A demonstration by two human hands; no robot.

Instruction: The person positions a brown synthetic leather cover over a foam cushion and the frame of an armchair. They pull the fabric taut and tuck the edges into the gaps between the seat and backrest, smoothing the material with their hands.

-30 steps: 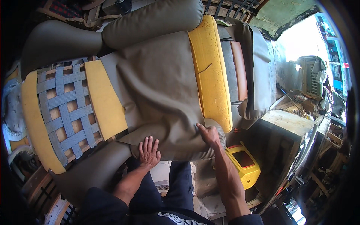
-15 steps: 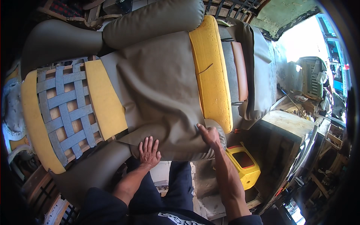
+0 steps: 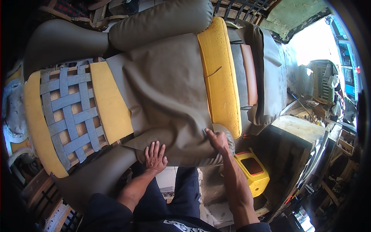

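- The grey-brown cover [image 3: 170, 92] lies draped over the middle of the sofa frame [image 3: 116, 100], whose long axis runs left to right across the view.
- The cover's near edge hangs toward the person, between a yellow foam strip [image 3: 110, 102] on its left and a yellow foam pad [image 3: 218, 73] on its right.
- The left hand [image 3: 155, 156] lies flat on the cover's near edge, fingers spread (gripping nothing).
- The right hand [image 3: 218, 141] pinches the cover's near right corner.
- Grey webbing [image 3: 69, 112] shows at the left end.
- A yellow stool [image 3: 253, 172] stands below, right.
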